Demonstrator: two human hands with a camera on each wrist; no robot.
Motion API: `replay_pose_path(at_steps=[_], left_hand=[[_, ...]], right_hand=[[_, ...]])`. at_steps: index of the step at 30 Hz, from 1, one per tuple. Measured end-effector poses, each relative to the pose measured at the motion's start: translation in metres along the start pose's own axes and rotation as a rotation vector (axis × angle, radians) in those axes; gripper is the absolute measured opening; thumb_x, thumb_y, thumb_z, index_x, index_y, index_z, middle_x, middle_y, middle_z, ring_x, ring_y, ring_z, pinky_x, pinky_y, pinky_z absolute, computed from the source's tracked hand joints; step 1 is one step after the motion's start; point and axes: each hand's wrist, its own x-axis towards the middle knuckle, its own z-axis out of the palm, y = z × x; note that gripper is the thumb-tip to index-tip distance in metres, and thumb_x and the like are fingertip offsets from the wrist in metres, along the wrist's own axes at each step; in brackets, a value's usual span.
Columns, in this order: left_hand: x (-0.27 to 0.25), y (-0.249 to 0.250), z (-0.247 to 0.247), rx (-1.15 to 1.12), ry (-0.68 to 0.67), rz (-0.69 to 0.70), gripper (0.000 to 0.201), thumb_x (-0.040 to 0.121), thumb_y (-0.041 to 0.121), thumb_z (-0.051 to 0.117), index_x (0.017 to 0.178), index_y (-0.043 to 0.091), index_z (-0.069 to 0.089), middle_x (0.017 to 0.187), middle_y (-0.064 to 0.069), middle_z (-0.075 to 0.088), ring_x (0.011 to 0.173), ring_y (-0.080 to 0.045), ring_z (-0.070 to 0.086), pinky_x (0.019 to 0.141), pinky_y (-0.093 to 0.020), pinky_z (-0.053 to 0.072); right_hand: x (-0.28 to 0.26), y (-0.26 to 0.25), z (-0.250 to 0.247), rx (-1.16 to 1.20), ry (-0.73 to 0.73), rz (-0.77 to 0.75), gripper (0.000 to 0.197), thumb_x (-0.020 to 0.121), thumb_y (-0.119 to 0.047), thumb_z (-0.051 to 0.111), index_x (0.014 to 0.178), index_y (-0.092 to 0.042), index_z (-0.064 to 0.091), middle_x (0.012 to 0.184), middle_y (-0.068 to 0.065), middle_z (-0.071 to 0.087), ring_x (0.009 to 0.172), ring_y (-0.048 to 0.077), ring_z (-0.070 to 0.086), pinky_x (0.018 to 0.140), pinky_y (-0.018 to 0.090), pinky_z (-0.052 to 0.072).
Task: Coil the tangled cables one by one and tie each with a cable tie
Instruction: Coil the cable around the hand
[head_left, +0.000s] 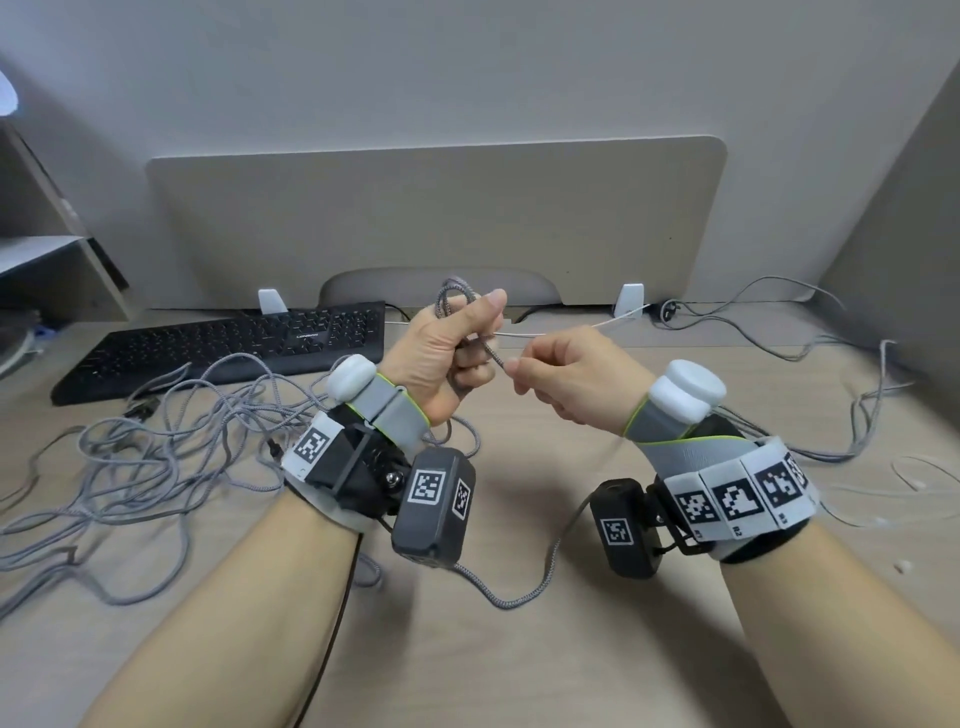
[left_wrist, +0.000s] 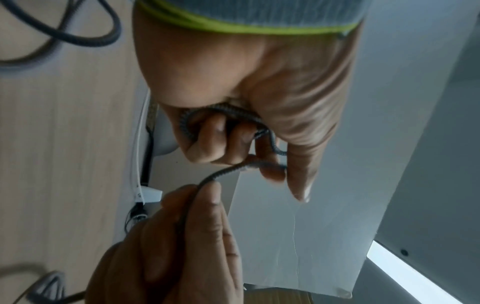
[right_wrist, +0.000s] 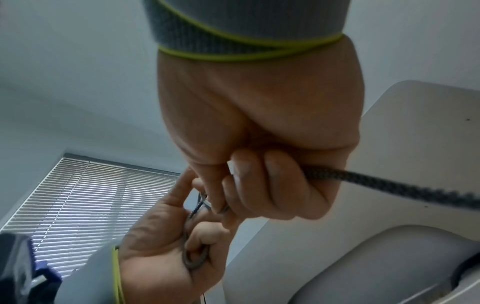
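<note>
My left hand (head_left: 465, 338) is raised over the desk and grips a small coil of grey braided cable (head_left: 453, 300), whose loops stick out above the fist. In the left wrist view the coil (left_wrist: 223, 110) runs under the curled fingers of my left hand (left_wrist: 259, 131). A short stretch of the same cable (head_left: 492, 354) crosses to my right hand (head_left: 522, 370), which pinches it between thumb and fingers. The right wrist view shows my right hand (right_wrist: 259, 185) closed round the cable (right_wrist: 389, 186). The cable's tail (head_left: 519, 600) hangs down past my wrists. A tangled pile of grey cables (head_left: 156, 457) lies on the desk to the left.
A black keyboard (head_left: 234, 343) lies at the back left, before a beige divider panel (head_left: 436, 218). More grey cables (head_left: 857, 415) trail along the right side. Thin white ties (head_left: 909, 475) lie at the right edge. A white cable (head_left: 587, 326) runs along the back.
</note>
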Motion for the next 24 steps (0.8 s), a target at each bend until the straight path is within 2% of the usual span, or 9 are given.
replay_pose_path(at_steps=[3, 7, 10, 12, 15, 17, 20, 22, 24], left_hand=[[0.003, 0.007, -0.003, -0.007, 0.111, 0.051, 0.030, 0.077, 0.029, 0.076, 0.069, 0.022, 0.048, 0.067, 0.006, 0.046, 0.048, -0.006, 0.029, 0.041, -0.019, 0.021], [0.005, 0.024, -0.017, -0.135, 0.188, 0.075, 0.039, 0.097, 0.029, 0.056, 0.060, 0.018, 0.046, 0.055, 0.005, 0.044, 0.048, -0.010, 0.041, 0.049, -0.021, 0.034], [0.000, 0.037, -0.026, -0.140, 0.159, 0.093, 0.045, 0.101, 0.034, 0.047, 0.060, 0.023, 0.033, 0.051, 0.008, 0.030, 0.038, -0.006, 0.025, 0.039, -0.019, 0.021], [-0.003, 0.042, -0.029, -0.113, 0.136, 0.106, 0.045, 0.102, 0.036, 0.046, 0.063, 0.023, 0.030, 0.052, 0.008, 0.030, 0.035, -0.003, 0.020, 0.037, -0.019, 0.013], [-0.005, 0.035, -0.021, 0.181, 0.136, 0.138, 0.038, 0.095, 0.036, 0.057, 0.067, 0.019, 0.038, 0.057, 0.003, 0.049, 0.033, -0.004, 0.020, 0.038, -0.014, 0.015], [-0.009, 0.025, -0.009, 0.515, 0.131, 0.127, 0.026, 0.095, 0.028, 0.063, 0.075, 0.015, 0.050, 0.074, -0.007, 0.069, 0.032, -0.007, 0.025, 0.037, -0.013, 0.021], [-0.014, 0.008, 0.006, 0.779, 0.031, 0.075, 0.013, 0.095, 0.019, 0.062, 0.099, 0.006, 0.062, 0.095, -0.016, 0.073, 0.034, 0.003, 0.039, 0.037, -0.009, 0.029], [-0.014, -0.003, 0.009, 0.871, -0.086, -0.002, 0.020, 0.096, 0.020, 0.060, 0.107, 0.004, 0.063, 0.089, -0.012, 0.075, 0.036, 0.002, 0.039, 0.038, -0.009, 0.028], [-0.013, -0.009, 0.009, 0.934, -0.158, -0.009, 0.018, 0.097, 0.023, 0.059, 0.098, 0.008, 0.069, 0.073, -0.005, 0.073, 0.039, -0.006, 0.034, 0.041, -0.016, 0.029]], right_hand=[[0.000, 0.000, 0.000, -0.016, 0.005, -0.003, 0.035, 0.096, -0.036, 0.056, 0.071, -0.012, 0.064, 0.056, 0.001, 0.038, 0.047, 0.017, 0.030, 0.042, 0.020, 0.027], [-0.002, 0.003, -0.009, -0.065, 0.022, 0.022, 0.037, 0.096, -0.038, 0.055, 0.072, -0.012, 0.065, 0.058, 0.000, 0.038, 0.047, 0.017, 0.031, 0.044, 0.021, 0.028], [-0.002, 0.006, -0.021, -0.077, 0.072, 0.027, 0.034, 0.095, -0.037, 0.058, 0.075, -0.011, 0.067, 0.059, 0.000, 0.038, 0.048, 0.017, 0.031, 0.046, 0.022, 0.028], [-0.003, 0.007, -0.027, -0.127, 0.099, 0.027, 0.029, 0.095, -0.035, 0.058, 0.081, -0.012, 0.070, 0.055, -0.005, 0.038, 0.051, 0.017, 0.033, 0.046, 0.023, 0.029], [-0.003, 0.008, -0.027, -0.224, 0.100, 0.039, 0.024, 0.096, -0.030, 0.056, 0.086, -0.015, 0.071, 0.059, -0.005, 0.044, 0.055, 0.016, 0.039, 0.050, 0.023, 0.035], [-0.003, 0.008, -0.026, -0.256, 0.097, 0.043, 0.024, 0.097, -0.027, 0.054, 0.081, -0.015, 0.068, 0.061, -0.001, 0.045, 0.056, 0.017, 0.041, 0.052, 0.025, 0.034], [-0.002, 0.007, -0.027, -0.176, 0.127, 0.044, 0.025, 0.097, -0.024, 0.054, 0.076, -0.014, 0.063, 0.045, -0.010, 0.042, 0.042, 0.010, 0.038, 0.045, 0.022, 0.032], [-0.002, 0.006, -0.029, -0.118, 0.135, 0.038, 0.025, 0.097, -0.022, 0.054, 0.075, -0.013, 0.062, 0.037, -0.013, 0.040, 0.035, 0.006, 0.035, 0.041, 0.019, 0.031], [-0.004, 0.006, -0.030, -0.092, 0.133, 0.020, 0.027, 0.097, -0.023, 0.055, 0.074, -0.012, 0.060, 0.037, -0.013, 0.039, 0.035, 0.007, 0.035, 0.040, 0.018, 0.030]])
